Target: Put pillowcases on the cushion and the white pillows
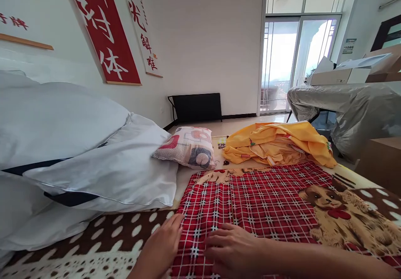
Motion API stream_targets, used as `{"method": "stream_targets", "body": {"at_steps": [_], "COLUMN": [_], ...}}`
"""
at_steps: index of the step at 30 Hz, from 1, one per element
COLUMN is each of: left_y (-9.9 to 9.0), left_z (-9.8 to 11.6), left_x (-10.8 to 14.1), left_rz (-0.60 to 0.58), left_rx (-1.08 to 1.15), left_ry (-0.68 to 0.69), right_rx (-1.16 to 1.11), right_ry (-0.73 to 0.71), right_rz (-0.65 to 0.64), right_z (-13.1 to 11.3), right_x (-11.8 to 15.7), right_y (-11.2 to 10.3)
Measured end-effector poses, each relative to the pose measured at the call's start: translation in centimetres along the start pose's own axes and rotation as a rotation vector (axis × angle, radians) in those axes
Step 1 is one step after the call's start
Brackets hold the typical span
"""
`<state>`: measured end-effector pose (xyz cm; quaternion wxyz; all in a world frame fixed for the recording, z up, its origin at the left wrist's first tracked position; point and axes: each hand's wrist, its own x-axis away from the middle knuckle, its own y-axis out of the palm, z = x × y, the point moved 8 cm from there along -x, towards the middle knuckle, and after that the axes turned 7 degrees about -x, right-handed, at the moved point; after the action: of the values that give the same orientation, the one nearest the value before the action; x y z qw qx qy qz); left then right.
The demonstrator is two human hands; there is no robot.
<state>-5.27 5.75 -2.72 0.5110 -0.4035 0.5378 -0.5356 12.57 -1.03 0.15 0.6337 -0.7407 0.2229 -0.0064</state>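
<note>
A folded red plaid cloth [266, 204] with a brown dog print lies flat over a brown and cream spotted blanket [115, 231]. My left hand [163, 245] rests along the cloth's left edge, its fingers extended and nothing visible in it. To its right, my right hand [230, 247] lies palm down on the plaid, fingers spread and slightly bent, also holding nothing. The right forearm crosses the lower part of the cloth.
White pillows [131, 166] are piled at the left. Beyond the cloth sit a patterned pillow [191, 145] and a crumpled yellow cloth [278, 143]. A plastic-covered table [354, 99] with boxes and a cardboard box [382, 160] stand at the right.
</note>
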Motion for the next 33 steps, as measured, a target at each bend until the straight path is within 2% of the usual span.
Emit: {"method": "stream_targets", "body": {"at_steps": [2, 5, 8, 10, 13, 15, 19, 21, 24, 28, 30, 33], "left_y": [0.1, 0.8, 2.6, 3.8, 5.3, 6.0, 6.8, 7.1, 7.4, 7.5, 7.3, 6.5], "left_z": [2.2, 2.1, 0.8, 0.4, 0.7, 0.9, 0.9, 0.8, 0.6, 0.6, 0.7, 1.2], "left_x": [-5.2, -12.0, -15.0, -15.1, -14.5, -14.4, -14.7, -14.7, -14.7, -14.7, -15.2, -16.7], "left_rz": [-0.094, -0.052, 0.048, 0.104, 0.122, 0.098, 0.051, 0.041, 0.039, 0.017, -0.023, -0.086], "left_rx": [0.085, 0.106, 0.102, 0.094, 0.063, 0.029, -0.047, -0.078, -0.107, -0.119, -0.125, -0.149], "left_ry": [0.092, -0.011, -0.116, -0.123, -0.073, -0.051, -0.041, -0.044, -0.057, -0.078, -0.083, -0.096], "right_rx": [-0.053, -0.109, -0.157, -0.132, -0.022, 0.013, 0.003, -0.009, -0.01, 0.02, 0.028, 0.03], "right_ry": [0.052, 0.192, 0.386, 0.548, 0.805, 0.867, 0.768, 0.759, 0.822, 0.996, 1.065, 1.092], "right_rz": [0.007, -0.008, -0.017, -0.041, 0.002, 0.05, 0.138, 0.161, 0.182, 0.229, 0.247, 0.272], "right_z": [0.4, 2.5, 6.9, 10.7, 16.4, 18.7, 20.2, 20.7, 22.1, 24.3, 24.9, 24.9], "right_x": [-2.5, -5.6, -6.3, -5.9, -5.7, -7.1, -11.7, -12.6, -11.6, -8.4, -7.3, -6.9], "right_y": [0.7, 2.6, 4.5, 5.3, 4.6, 4.0, 4.2, 4.9, 5.7, 5.7, 5.5, 5.4]}}
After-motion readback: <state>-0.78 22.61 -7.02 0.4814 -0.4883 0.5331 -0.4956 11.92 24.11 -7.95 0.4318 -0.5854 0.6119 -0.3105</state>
